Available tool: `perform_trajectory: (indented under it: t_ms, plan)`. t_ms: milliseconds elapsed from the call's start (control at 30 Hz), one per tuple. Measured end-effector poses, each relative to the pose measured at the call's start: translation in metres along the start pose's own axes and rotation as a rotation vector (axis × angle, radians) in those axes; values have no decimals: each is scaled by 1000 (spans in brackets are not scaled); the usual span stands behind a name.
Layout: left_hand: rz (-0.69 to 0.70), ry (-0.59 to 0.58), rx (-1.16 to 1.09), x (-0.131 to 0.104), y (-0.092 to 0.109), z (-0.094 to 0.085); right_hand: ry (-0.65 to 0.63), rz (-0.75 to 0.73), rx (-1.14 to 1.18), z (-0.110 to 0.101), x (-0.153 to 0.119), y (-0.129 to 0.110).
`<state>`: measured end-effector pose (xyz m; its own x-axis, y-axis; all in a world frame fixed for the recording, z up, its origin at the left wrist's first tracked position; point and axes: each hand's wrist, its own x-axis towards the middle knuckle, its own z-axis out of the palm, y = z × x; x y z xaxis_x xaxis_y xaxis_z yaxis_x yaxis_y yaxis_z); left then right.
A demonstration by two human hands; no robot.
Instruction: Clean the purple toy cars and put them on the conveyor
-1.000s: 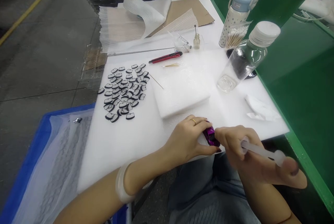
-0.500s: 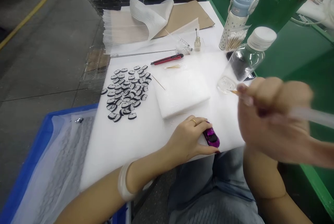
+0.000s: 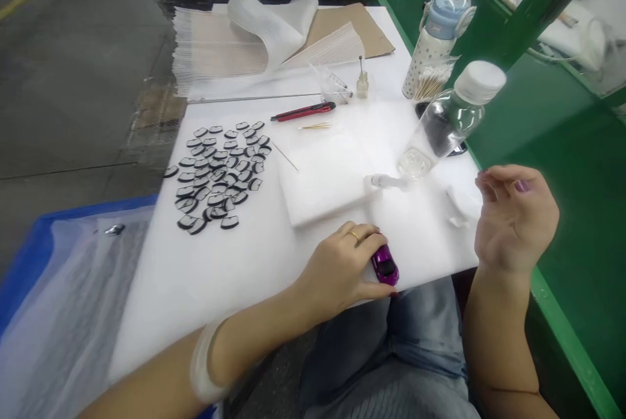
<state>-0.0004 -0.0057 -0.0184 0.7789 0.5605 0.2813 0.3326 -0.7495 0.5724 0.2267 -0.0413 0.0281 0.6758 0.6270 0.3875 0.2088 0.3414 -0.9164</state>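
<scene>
My left fingers (image 3: 364, 236) are curled down over a small purple toy car (image 3: 385, 264), thumb along its near side and a ring on one finger — they pin it to the white foam sheet (image 3: 235, 262), low in the centre of the frame near the sheet's front edge. The left hand (image 3: 342, 266) lies palm-down, wrist bent slightly, forearm running off to the lower left with a pale bangle (image 3: 200, 363) round it.

My right fingers (image 3: 508, 178) are loosely curled and hold nothing. The right hand (image 3: 516, 220) is lifted off the desk at the right of the frame, palm turned inward, forearm rising from the lower right.

A clear syringe (image 3: 386, 181) lies on the sheet between both hands, just below a tilted clear bottle (image 3: 445, 122). Black parts (image 3: 215, 168) are scattered at centre left.
</scene>
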Motion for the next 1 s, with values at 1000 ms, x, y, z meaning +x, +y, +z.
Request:
perform_trajectory:
  t_ms: [1000]
  plan:
    - [223,205,-78,-1,-15,-6,-262,382,-509,-91,28,28]
